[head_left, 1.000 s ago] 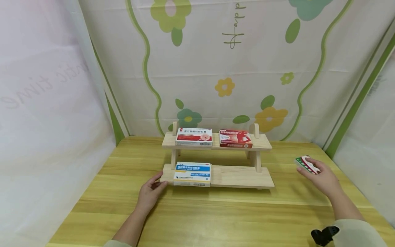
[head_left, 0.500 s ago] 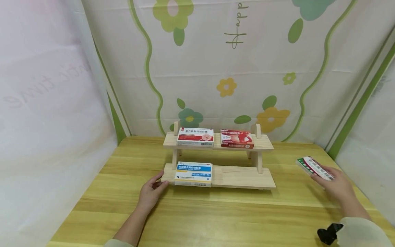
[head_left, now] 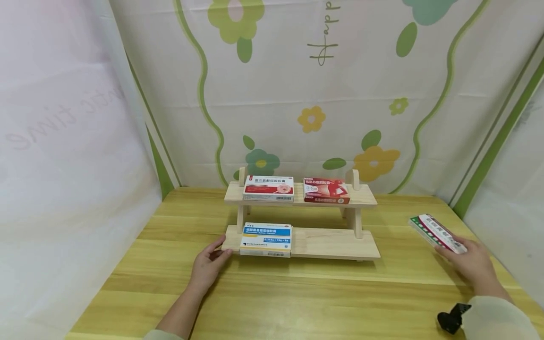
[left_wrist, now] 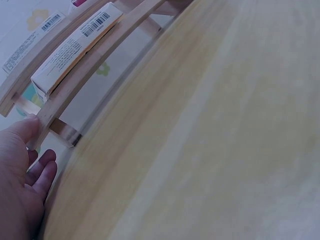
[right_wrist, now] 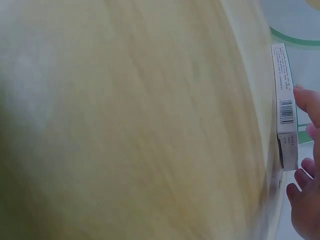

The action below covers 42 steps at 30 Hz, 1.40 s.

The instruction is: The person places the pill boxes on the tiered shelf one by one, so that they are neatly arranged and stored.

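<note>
My left hand (head_left: 207, 268) pinches the left end of the lower board of a two-tier wooden display rack (head_left: 331, 242); the left wrist view shows the thumb on top of the board. A blue and white medicine box (head_left: 266, 240) lies on that board at the left. On the upper board lie a white and red medicine box (head_left: 268, 188) and a red medicine box (head_left: 326, 191). To the right of the rack, my right hand (head_left: 473, 262) grips the near end of a white, green and maroon medicine box (head_left: 439, 232). Its barcode side shows in the right wrist view.
The rack stands on a wooden table (head_left: 323, 302). A printed cloth (head_left: 272, 85) hangs behind it, with white cloth walls at both sides. A small black object (head_left: 452, 318) sits by the right sleeve.
My right hand has shifted right and slightly nearer with the green and maroon box, showing more of its face. The left hand and the rack have stayed in place.
</note>
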Each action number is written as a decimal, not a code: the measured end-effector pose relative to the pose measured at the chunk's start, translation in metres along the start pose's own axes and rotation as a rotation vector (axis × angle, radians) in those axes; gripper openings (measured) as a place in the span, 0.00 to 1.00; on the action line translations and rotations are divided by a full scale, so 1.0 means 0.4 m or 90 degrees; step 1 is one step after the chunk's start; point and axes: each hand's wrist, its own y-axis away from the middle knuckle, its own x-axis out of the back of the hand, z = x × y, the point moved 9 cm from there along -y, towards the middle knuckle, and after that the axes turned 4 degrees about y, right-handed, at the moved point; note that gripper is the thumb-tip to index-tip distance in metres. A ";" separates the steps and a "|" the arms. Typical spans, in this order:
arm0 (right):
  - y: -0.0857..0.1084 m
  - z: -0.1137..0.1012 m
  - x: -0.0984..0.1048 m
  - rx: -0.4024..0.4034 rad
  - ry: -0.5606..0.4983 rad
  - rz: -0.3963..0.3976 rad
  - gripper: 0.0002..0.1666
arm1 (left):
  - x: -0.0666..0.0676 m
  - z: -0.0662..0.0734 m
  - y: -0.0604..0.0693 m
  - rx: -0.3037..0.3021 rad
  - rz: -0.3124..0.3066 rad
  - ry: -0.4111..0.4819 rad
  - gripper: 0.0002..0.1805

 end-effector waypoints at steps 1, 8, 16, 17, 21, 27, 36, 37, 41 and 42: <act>-0.001 0.002 0.000 0.004 0.007 0.003 0.57 | 0.000 -0.001 0.000 0.001 0.001 -0.001 0.31; 0.005 0.025 -0.009 -0.012 0.022 0.002 0.56 | 0.001 0.001 0.001 -0.001 0.004 -0.002 0.30; 0.011 0.032 -0.009 -0.036 0.018 0.018 0.55 | 0.001 0.001 0.001 -0.002 0.002 0.000 0.31; 0.012 0.033 -0.009 -0.040 0.017 0.021 0.55 | 0.000 0.002 0.001 -0.004 0.002 0.000 0.31; 0.016 0.036 -0.007 -0.063 -0.001 0.029 0.56 | 0.002 0.002 0.000 -0.013 0.011 0.000 0.30; 0.024 0.033 -0.004 -0.094 -0.029 0.023 0.57 | 0.005 0.005 0.004 -0.027 0.022 -0.009 0.29; 0.048 -0.003 0.048 -0.082 -0.100 0.065 0.55 | 0.001 0.000 0.000 -0.008 0.008 -0.006 0.30; 0.051 -0.009 0.055 -0.077 -0.102 0.071 0.54 | 0.001 0.000 0.000 -0.006 0.008 -0.005 0.30; 0.061 -0.041 0.087 -0.051 -0.103 0.100 0.52 | 0.001 0.003 0.002 -0.007 0.006 -0.004 0.31; 0.064 -0.051 0.094 -0.040 -0.111 0.106 0.51 | 0.001 0.005 0.003 -0.008 0.004 -0.003 0.31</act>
